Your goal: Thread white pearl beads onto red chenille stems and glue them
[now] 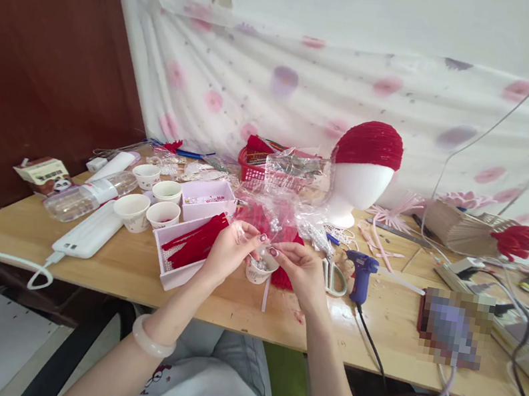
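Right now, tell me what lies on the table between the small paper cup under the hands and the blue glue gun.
In the head view, a pair of scissors lies between the paper cup and the glue gun, partly behind the right hand.

A wooden bench (141, 268) carries many things: four paper cups (132, 210), a white power bank (90, 231), a lying plastic bottle (87, 193), a white tray (179, 251) with red strips, scissors (334, 276), a blue glue gun (362, 275) and a foam head (357, 186)

Home craft table (141, 268), glue gun (361, 275)
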`<move>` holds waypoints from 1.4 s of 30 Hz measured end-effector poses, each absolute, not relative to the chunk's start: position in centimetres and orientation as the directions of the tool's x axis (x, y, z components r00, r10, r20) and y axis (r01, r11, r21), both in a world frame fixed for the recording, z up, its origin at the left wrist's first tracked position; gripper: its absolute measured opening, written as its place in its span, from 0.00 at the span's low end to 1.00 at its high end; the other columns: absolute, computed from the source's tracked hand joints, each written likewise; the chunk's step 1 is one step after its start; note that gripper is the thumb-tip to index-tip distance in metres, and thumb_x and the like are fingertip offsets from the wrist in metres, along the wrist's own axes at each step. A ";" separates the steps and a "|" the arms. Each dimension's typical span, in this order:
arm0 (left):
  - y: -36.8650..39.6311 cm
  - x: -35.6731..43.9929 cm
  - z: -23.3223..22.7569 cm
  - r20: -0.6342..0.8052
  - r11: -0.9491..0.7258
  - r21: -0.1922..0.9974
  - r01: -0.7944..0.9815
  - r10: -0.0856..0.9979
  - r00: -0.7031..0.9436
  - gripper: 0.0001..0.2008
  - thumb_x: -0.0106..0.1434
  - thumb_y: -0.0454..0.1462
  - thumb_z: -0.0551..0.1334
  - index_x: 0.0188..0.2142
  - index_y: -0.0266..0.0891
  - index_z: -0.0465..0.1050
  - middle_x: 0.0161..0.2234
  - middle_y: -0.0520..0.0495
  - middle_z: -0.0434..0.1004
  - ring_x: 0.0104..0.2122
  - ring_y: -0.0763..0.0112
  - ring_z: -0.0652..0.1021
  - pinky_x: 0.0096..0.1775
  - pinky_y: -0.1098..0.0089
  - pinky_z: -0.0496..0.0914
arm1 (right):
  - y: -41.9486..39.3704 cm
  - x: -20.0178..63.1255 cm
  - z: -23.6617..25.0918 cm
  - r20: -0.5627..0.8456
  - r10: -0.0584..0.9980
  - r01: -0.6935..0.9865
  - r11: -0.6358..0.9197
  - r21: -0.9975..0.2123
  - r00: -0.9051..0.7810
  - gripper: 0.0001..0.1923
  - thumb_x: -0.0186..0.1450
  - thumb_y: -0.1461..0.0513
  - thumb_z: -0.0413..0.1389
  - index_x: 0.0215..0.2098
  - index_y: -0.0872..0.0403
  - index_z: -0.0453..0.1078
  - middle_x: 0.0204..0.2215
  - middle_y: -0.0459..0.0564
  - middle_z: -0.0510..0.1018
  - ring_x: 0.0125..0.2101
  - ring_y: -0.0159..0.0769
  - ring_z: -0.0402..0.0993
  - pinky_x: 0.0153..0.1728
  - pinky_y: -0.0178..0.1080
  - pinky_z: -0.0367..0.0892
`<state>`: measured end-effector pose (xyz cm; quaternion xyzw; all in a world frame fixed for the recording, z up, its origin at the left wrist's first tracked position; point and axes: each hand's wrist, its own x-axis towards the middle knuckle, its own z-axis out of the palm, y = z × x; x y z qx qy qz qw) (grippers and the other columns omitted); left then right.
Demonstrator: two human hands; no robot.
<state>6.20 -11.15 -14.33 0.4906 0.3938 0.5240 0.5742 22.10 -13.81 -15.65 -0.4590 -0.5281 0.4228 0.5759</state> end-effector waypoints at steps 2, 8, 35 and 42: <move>-11.1 6.1 -14.4 0.057 -0.027 0.981 -0.191 0.987 0.151 0.16 0.50 0.38 0.71 0.34 0.37 0.67 0.24 0.52 0.79 0.18 0.76 0.75 0.19 0.78 0.63 | -13.7 22.2 -15.7 0.221 0.972 0.003 0.222 -0.975 0.083 0.13 0.54 0.52 0.68 0.32 0.52 0.78 0.33 0.51 0.85 0.38 0.47 0.82 0.45 0.48 0.74; -10.7 6.0 -14.5 0.068 -0.052 0.989 -0.138 0.991 0.114 0.14 0.50 0.37 0.71 0.34 0.38 0.69 0.19 0.55 0.75 0.16 0.75 0.73 0.18 0.77 0.61 | -13.6 22.4 -15.8 0.224 0.964 0.019 0.224 -0.974 0.142 0.14 0.57 0.50 0.66 0.33 0.51 0.78 0.34 0.51 0.85 0.38 0.47 0.81 0.44 0.48 0.72; -13.3 5.7 -16.2 0.475 -0.809 0.367 0.459 0.588 0.655 0.14 0.64 0.28 0.54 0.40 0.40 0.78 0.44 0.41 0.81 0.44 0.54 0.80 0.44 0.51 0.76 | -26.2 32.8 -10.8 0.284 -0.218 0.358 0.535 -0.766 0.934 0.21 0.42 0.69 0.59 0.31 0.42 0.80 0.22 0.44 0.72 0.18 0.35 0.66 0.21 0.43 0.58; -11.8 4.0 -18.3 0.522 -0.890 0.254 0.379 0.456 0.721 0.22 0.60 0.22 0.52 0.46 0.43 0.75 0.44 0.46 0.81 0.46 0.60 0.79 0.53 0.54 0.72 | -34.2 41.5 -18.6 0.042 -0.448 0.253 0.423 -0.870 0.893 0.13 0.42 0.65 0.65 0.22 0.44 0.69 0.16 0.45 0.68 0.17 0.34 0.62 0.20 0.44 0.53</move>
